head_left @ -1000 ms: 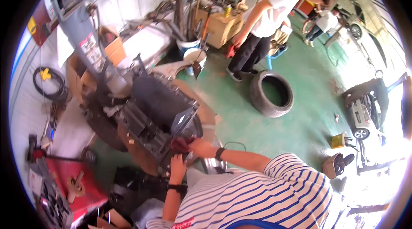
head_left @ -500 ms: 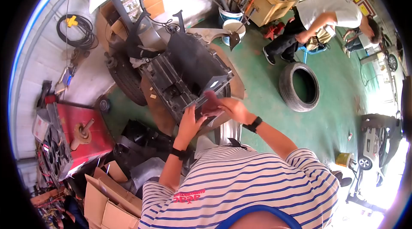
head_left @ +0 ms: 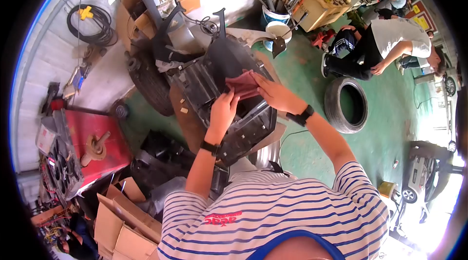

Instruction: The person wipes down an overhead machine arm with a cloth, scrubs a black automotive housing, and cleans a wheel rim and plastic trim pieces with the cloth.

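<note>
A reddish-brown cloth (head_left: 243, 84) is stretched between my two hands in the middle of the head view. My left hand (head_left: 223, 114) pinches its near left corner, and my right hand (head_left: 277, 93) grips its right side. Beneath them lies a large black plastic part (head_left: 194, 85) with a ribbed frame and a smooth curved panel (head_left: 229, 59). The cloth hangs over the panel's near end; whether it touches the plastic I cannot tell. Part of the frame is hidden behind my hands and the cloth.
A loose tyre (head_left: 346, 105) lies on the green floor at right, near a crouching co-worker (head_left: 385, 50). A red machine (head_left: 100, 143) and an open cardboard box (head_left: 122, 221) are on my left. Buckets (head_left: 278, 31) holding tools stand at the back.
Both hands have moved forward over the black part. The cloth, bunched before, is now spread wider between them. The co-worker at right has sunk lower.
</note>
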The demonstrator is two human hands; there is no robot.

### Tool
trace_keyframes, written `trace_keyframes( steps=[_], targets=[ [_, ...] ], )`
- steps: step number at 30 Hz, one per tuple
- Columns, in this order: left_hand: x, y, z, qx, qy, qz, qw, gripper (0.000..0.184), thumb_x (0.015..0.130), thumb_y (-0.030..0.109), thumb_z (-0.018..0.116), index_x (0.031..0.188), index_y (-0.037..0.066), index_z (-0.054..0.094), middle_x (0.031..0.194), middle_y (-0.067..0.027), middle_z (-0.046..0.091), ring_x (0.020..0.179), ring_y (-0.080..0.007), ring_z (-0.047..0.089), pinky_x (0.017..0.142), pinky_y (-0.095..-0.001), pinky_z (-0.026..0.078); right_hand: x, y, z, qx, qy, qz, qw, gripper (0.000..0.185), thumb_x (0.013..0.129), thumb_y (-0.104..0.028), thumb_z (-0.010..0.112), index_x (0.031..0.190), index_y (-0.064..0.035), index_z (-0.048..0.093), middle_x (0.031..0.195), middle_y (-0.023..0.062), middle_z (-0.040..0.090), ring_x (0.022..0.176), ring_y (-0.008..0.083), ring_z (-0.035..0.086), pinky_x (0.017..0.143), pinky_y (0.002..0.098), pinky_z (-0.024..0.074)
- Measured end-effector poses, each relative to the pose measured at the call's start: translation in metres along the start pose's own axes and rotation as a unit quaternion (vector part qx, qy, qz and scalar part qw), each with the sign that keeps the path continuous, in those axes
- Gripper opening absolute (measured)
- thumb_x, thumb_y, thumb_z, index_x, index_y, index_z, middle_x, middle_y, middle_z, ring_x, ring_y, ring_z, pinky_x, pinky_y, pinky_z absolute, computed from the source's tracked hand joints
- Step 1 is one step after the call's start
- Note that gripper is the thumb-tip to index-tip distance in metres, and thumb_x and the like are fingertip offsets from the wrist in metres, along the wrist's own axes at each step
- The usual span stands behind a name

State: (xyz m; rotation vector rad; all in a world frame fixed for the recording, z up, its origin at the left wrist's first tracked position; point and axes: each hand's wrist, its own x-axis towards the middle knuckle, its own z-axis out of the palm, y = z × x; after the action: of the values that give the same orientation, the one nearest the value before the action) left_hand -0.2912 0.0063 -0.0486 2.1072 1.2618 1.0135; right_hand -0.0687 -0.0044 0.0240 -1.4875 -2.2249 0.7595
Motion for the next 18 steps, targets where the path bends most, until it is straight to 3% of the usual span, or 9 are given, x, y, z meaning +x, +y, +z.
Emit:
trace_keyframes(
  steps=[1, 4, 7, 9, 11, 14, 16, 18],
  targets=[
    [-0.002, -0.003, 0.003, 0.004, -0.017, -0.011, 1.000, 0.031, 0.092, 0.022, 0.060, 0.115, 0.002, 0.064, 0.080, -0.0157, 0.059, 0.075, -0.0364, 0.060, 0.065, -0.0430, 0.048, 0.002, 0.002, -0.001, 0.005, -0.007, -0.013, 1.000, 0.057, 0.097, -0.018, 0.045, 0.149, -0.0049, 0.025, 0.146, 0.0211, 0.039, 0.114, 0.0402, 0.054, 0.096, 0.0442, 0.0438],
    [0.009, -0.001, 0.002, -0.016, -0.001, -0.003, 1.000, 0.024, 0.091, 0.015, 0.062, 0.110, 0.001, 0.065, 0.077, -0.0131, 0.058, 0.065, -0.0295, 0.059, 0.059, -0.0386, 0.048, 0.022, 0.008, -0.016, 0.007, -0.032, -0.024, 0.999, 0.054, 0.098, -0.020, 0.044, 0.147, -0.0052, 0.028, 0.143, 0.0201, 0.042, 0.113, 0.0394, 0.054, 0.095, 0.0442, 0.0439],
    [0.040, -0.006, -0.002, -0.013, 0.079, 0.039, 0.996, 0.021, 0.089, 0.009, 0.063, 0.107, 0.001, 0.065, 0.075, -0.0111, 0.056, 0.061, -0.0269, 0.056, 0.057, -0.0368, 0.047, 0.049, 0.012, -0.024, 0.012, -0.059, -0.025, 0.998, 0.051, 0.098, -0.022, 0.045, 0.145, -0.0046, 0.033, 0.139, 0.0195, 0.047, 0.111, 0.0390, 0.056, 0.095, 0.0442, 0.0442],
    [0.061, -0.014, -0.008, -0.005, 0.082, 0.027, 0.996, 0.030, 0.089, 0.010, 0.062, 0.118, 0.005, 0.062, 0.074, -0.0101, 0.055, 0.060, -0.0257, 0.056, 0.057, -0.0371, 0.047, 0.074, 0.018, -0.025, -0.008, -0.059, -0.014, 0.998, 0.050, 0.098, -0.028, 0.045, 0.142, -0.0061, 0.038, 0.127, 0.0186, 0.057, 0.105, 0.0379, 0.059, 0.091, 0.0443, 0.0458],
    [0.078, -0.023, -0.010, -0.005, 0.084, 0.001, 0.996, 0.040, 0.089, 0.009, 0.061, 0.129, 0.010, 0.056, 0.074, -0.0092, 0.053, 0.059, -0.0243, 0.055, 0.056, -0.0371, 0.046, 0.098, 0.029, -0.025, -0.051, -0.060, -0.017, 0.997, 0.050, 0.099, -0.029, 0.045, 0.143, -0.0072, 0.039, 0.118, 0.0205, 0.059, 0.100, 0.0380, 0.058, 0.085, 0.0440, 0.0452],
    [0.088, -0.033, -0.004, 0.074, 0.047, -0.011, 0.996, 0.049, 0.089, 0.014, 0.059, 0.136, 0.014, 0.050, 0.079, -0.0106, 0.056, 0.066, -0.0300, 0.060, 0.058, -0.0402, 0.049, 0.120, 0.037, -0.025, -0.072, -0.083, 0.009, 0.994, 0.051, 0.098, -0.032, 0.047, 0.143, -0.0092, 0.040, 0.104, 0.0227, 0.060, 0.089, 0.0387, 0.055, 0.076, 0.0453, 0.0423],
    [0.080, -0.033, 0.008, 0.109, 0.049, 0.019, 0.993, 0.054, 0.087, 0.015, 0.058, 0.140, 0.016, 0.046, 0.087, -0.0125, 0.058, 0.072, -0.0339, 0.062, 0.060, -0.0422, 0.051, 0.119, 0.035, -0.020, -0.142, -0.083, 0.047, 0.985, 0.052, 0.098, -0.031, 0.048, 0.144, -0.0095, 0.040, 0.104, 0.0208, 0.061, 0.090, 0.0385, 0.055, 0.081, 0.0458, 0.0412],
    [0.067, -0.024, 0.012, 0.094, 0.020, -0.014, 0.995, 0.055, 0.087, 0.014, 0.057, 0.141, 0.013, 0.044, 0.093, -0.0140, 0.059, 0.072, -0.0360, 0.063, 0.060, -0.0431, 0.052, 0.105, 0.033, -0.014, -0.111, -0.053, 0.032, 0.992, 0.053, 0.097, -0.032, 0.049, 0.145, -0.0101, 0.039, 0.108, 0.0199, 0.062, 0.095, 0.0387, 0.055, 0.088, 0.0448, 0.0397]
  ],
)
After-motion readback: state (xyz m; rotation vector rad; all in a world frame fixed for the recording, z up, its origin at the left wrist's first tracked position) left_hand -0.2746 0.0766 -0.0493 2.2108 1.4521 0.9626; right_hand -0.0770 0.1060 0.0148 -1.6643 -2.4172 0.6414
